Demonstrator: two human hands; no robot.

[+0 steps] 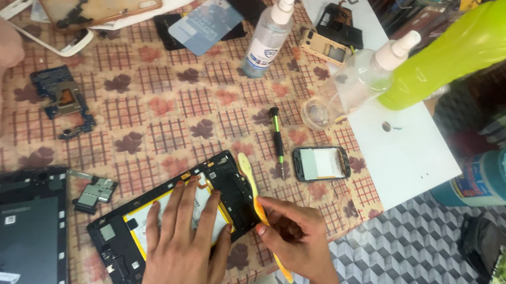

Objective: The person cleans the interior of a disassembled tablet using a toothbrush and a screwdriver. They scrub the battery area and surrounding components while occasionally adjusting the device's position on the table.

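The left hand lies flat, fingers spread, on the opened tablet to steady it; the right hand pinches a yellow pry tool at its edge.

2 spray bottles, 1 screwdriver

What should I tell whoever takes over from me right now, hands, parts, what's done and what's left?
Left hand: flat on the battery of the opened tablet, pressing it down.
Right hand: fingers gripping the yellow pry tool, its blade lying along the tablet's right edge beside the battery.
Nearby: green-handled screwdriver and a small phone to the right; a circuit board at upper left; two spray bottles behind.
Done: back cover is off, insides exposed.
Left: battery still sits in its frame; whether it is loosened cannot be told.
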